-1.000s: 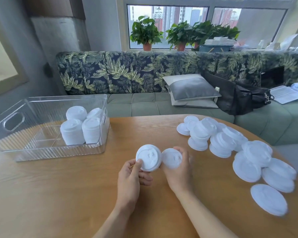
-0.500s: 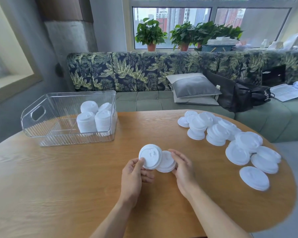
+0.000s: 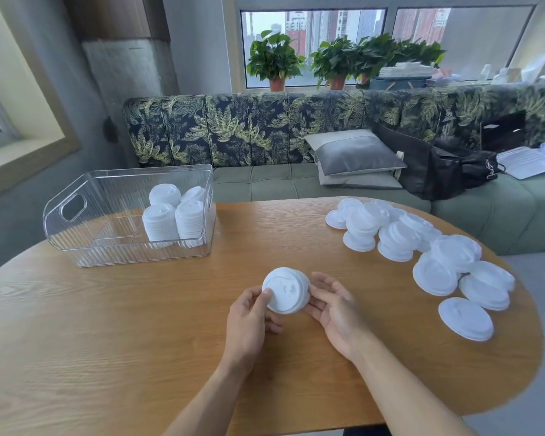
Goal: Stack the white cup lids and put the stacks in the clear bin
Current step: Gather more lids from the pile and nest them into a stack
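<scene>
A short stack of white cup lids point(image 3: 286, 289) is held above the middle of the wooden table point(image 3: 139, 325), tilted toward me. My left hand point(image 3: 249, 316) grips its left edge with thumb and fingers. My right hand point(image 3: 334, 305) lies open beside the stack's right side, straight fingers touching its back. The clear bin point(image 3: 76, 243) stands at the table's back left with several tall lid stacks point(image 3: 173, 218) in its right end. Loose lids point(image 3: 422, 247) lie scattered over the table's right side.
A sofa with a leaf-print back point(image 3: 265, 133) runs behind the table, carrying grey cushions point(image 3: 356, 155) and a black bag point(image 3: 447, 168). Potted plants point(image 3: 274, 61) stand on the window sill. The table's curved right edge point(image 3: 535, 341) drops to the floor.
The lid in my right hand has been slid behind the left hand's lid, forming one stack. My right hand has let go and opened. The view has shifted back and left.
</scene>
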A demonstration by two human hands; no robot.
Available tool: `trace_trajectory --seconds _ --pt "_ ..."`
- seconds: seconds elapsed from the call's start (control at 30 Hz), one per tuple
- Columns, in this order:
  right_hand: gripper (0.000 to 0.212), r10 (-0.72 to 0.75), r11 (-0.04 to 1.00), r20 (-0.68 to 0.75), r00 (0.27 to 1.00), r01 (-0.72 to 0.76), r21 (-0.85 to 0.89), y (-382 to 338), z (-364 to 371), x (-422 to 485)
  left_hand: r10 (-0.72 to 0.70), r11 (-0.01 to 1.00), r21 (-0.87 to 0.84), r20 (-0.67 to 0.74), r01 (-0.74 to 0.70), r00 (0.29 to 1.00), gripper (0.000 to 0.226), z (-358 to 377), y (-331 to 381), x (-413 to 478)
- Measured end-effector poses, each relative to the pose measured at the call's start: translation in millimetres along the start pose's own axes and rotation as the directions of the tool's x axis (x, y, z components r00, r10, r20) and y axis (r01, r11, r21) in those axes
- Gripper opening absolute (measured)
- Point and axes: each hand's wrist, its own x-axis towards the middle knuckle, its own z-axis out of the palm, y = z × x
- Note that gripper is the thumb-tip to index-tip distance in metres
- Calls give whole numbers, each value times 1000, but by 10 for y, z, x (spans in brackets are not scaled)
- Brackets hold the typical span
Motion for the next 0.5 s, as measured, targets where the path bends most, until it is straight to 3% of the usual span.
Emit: trace_trajectory --seconds 0.5 --pt "26 -9 999 81 997 12 -35 16 -6 -2 35 998 46 -14 -34 999 20 15 -22 3"
